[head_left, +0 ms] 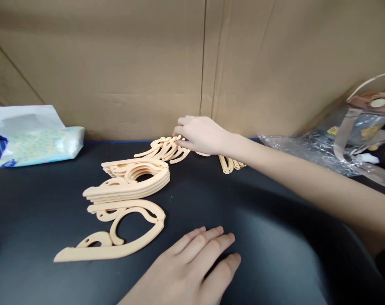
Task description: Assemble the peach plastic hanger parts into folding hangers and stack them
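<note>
My left hand [192, 267] lies in the foreground with its fingers stretched out over the black table, holding nothing. At the back, my right hand [201, 134] is at the right end of a row of cream plastic hanger hooks [163, 148], its thumb and fingers closed around the end of one. Left of my left hand is a single folded plastic hanger [141, 241]. Behind it sits a neat stack of folded hangers [148, 188]. Several slim cream hanger pieces [230, 164] lie beneath my right forearm, partly hidden by it.
A tissue pack [42, 140] rests at the back left. Crumpled clear plastic [300, 152] and a transparent bag with a beige strap [344, 131] occupy the right side. Cardboard [131, 63] stands upright along the rear edge of the black table [27, 203].
</note>
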`<state>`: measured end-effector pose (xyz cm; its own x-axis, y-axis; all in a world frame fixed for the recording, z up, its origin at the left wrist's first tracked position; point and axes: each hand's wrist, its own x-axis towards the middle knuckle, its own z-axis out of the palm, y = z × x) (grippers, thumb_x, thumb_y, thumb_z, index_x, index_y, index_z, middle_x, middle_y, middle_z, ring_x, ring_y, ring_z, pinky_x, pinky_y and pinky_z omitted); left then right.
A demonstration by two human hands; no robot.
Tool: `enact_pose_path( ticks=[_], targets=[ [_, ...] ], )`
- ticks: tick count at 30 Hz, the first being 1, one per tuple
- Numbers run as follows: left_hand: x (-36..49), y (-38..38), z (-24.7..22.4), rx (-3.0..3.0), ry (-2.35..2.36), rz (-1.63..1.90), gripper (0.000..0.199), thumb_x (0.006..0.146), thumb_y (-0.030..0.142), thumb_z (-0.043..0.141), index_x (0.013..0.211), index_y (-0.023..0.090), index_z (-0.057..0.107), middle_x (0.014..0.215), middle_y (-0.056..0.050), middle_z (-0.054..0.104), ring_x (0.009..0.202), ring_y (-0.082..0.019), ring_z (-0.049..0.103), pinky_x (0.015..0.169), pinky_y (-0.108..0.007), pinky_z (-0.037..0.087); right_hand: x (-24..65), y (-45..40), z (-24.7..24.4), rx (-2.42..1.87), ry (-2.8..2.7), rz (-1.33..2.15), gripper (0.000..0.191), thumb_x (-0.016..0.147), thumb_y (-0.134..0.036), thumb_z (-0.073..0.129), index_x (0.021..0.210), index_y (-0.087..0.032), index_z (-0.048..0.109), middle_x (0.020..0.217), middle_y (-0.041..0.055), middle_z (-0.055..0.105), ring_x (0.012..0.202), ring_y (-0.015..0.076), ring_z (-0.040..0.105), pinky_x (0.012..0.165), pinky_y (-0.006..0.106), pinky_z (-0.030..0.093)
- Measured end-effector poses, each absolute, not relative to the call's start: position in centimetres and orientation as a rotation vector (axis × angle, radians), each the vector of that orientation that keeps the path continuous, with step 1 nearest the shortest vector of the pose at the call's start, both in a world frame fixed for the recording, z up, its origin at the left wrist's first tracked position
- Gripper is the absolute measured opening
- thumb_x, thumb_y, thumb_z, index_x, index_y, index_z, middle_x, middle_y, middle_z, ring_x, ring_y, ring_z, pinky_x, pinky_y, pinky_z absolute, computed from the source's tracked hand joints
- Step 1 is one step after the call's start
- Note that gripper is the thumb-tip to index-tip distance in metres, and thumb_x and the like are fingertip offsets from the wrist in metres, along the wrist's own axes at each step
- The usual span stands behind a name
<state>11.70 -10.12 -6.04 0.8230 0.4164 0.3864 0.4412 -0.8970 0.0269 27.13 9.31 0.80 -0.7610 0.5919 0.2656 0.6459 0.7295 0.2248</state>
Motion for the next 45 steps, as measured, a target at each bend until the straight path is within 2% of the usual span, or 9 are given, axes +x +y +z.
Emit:
enact_pose_path(
  ticks=[5, 9, 13, 17, 22, 27, 36, 41, 45],
  targets=[
    [12.1, -10.1, -6.5, -2.916, -0.72, -0.618, 0.036, 0.107, 0.015, 0.033, 0.122, 0.022, 0.064, 0.13, 0.001, 0.071, 0.121, -0.018, 0.064, 0.105, -0.032, 0.051, 24.0, 12.3, 0.8, -0.936, -2.864, -0.289, 0.027, 0.096, -0.022, 0.054, 0.114, -0.014, 0.072, 0.118, 0.0137, 0.068, 0.101, 0.0235, 0.061, 0.074, 0.032, 0.039],
    [12.4, -9.9, -7.3, -2.89, -0.731, -0.734, 0.033, 0.106, 0.016, 0.036, 0.116, 0.023, 0.067, 0.123, 0.002, 0.074, 0.115, -0.016, 0.067, 0.103, -0.029, 0.051, 22.3, 13.8, 0.5, -0.921, -2.936, -0.273, 0.023, 0.091, -0.015, 0.055, 0.101, -0.012, 0.075, 0.112, 0.0146, 0.071, 0.098, 0.0234, 0.063, 0.072, 0.031, 0.04],
    [12.6, -9.6, -7.9, -2.853, -0.715, -0.834, 0.033, 0.107, 0.018, 0.036, 0.11, 0.024, 0.069, 0.116, 0.005, 0.076, 0.109, -0.014, 0.069, 0.102, -0.025, 0.05, 21.1, 14.0, 0.5, -0.927, -2.965, -0.328, 0.025, 0.088, -0.009, 0.053, 0.1, -0.009, 0.075, 0.114, 0.0169, 0.072, 0.099, 0.0243, 0.064, 0.073, 0.031, 0.041],
    [12.7, -9.6, -7.5, -2.828, -0.739, -0.833, 0.035, 0.106, 0.015, 0.036, 0.111, 0.025, 0.069, 0.117, 0.005, 0.076, 0.111, -0.013, 0.068, 0.103, -0.024, 0.049, 20.2, 13.9, 0.7, -0.934, -2.986, -0.412, 0.027, 0.085, -0.005, 0.055, 0.105, -0.005, 0.073, 0.11, 0.021, 0.073, 0.096, 0.0265, 0.067, 0.073, 0.032, 0.042],
    [12.7, -9.6, -7.3, -2.823, -0.743, -0.859, 0.031, 0.106, 0.017, 0.039, 0.11, 0.025, 0.069, 0.117, 0.005, 0.076, 0.11, -0.014, 0.069, 0.102, -0.024, 0.049, 19.2, 13.9, 1.2, -0.926, -3.036, -0.502, 0.029, 0.082, -0.004, 0.061, 0.108, -0.003, 0.073, 0.107, 0.0215, 0.074, 0.095, 0.0273, 0.068, 0.074, 0.033, 0.044],
    [12.9, -9.6, -7.6, -2.824, -0.745, -0.898, 0.025, 0.104, 0.017, 0.045, 0.109, 0.023, 0.068, 0.116, 0.003, 0.076, 0.109, -0.015, 0.068, 0.101, -0.026, 0.05, 19.2, 14.2, 1.7, -0.894, -3.107, -0.555, 0.028, 0.081, -0.007, 0.061, 0.106, -0.003, 0.074, 0.103, 0.0207, 0.075, 0.09, 0.0274, 0.069, 0.069, 0.032, 0.044],
    [12.7, -9.5, -7.5, -2.833, -0.7, -0.875, 0.023, 0.103, 0.018, 0.045, 0.109, 0.021, 0.067, 0.115, 0.001, 0.076, 0.108, -0.017, 0.069, 0.097, -0.028, 0.053, 21.9, 13.9, 3.4, -0.872, -2.948, -0.717, 0.028, 0.092, -0.018, 0.052, 0.106, -0.001, 0.07, 0.109, 0.0215, 0.07, 0.104, 0.0308, 0.062, 0.083, 0.038, 0.042],
    [12.6, -9.8, -7.3, -2.892, -0.719, -0.828, 0.026, 0.105, 0.018, 0.041, 0.112, 0.021, 0.066, 0.119, -0.001, 0.075, 0.111, -0.018, 0.068, 0.097, -0.03, 0.055, 26.5, 11.1, 6.0, -1.012, -2.859, -0.778, 0.025, 0.091, -0.023, 0.056, 0.093, -0.005, 0.072, 0.095, 0.0151, 0.068, 0.092, 0.0276, 0.062, 0.077, 0.036, 0.039],
    [12.4, -10.0, -6.7, -2.928, -0.744, -0.78, 0.029, 0.105, 0.018, 0.039, 0.115, 0.02, 0.066, 0.122, -0.003, 0.074, 0.116, -0.019, 0.067, 0.1, -0.031, 0.053, 31.3, 7.0, 5.8, -1.109, -2.928, -0.736, 0.019, 0.088, -0.024, 0.059, 0.081, -0.01, 0.07, 0.083, 0.0127, 0.066, 0.079, 0.0247, 0.059, 0.07, 0.035, 0.037]
  ],
)
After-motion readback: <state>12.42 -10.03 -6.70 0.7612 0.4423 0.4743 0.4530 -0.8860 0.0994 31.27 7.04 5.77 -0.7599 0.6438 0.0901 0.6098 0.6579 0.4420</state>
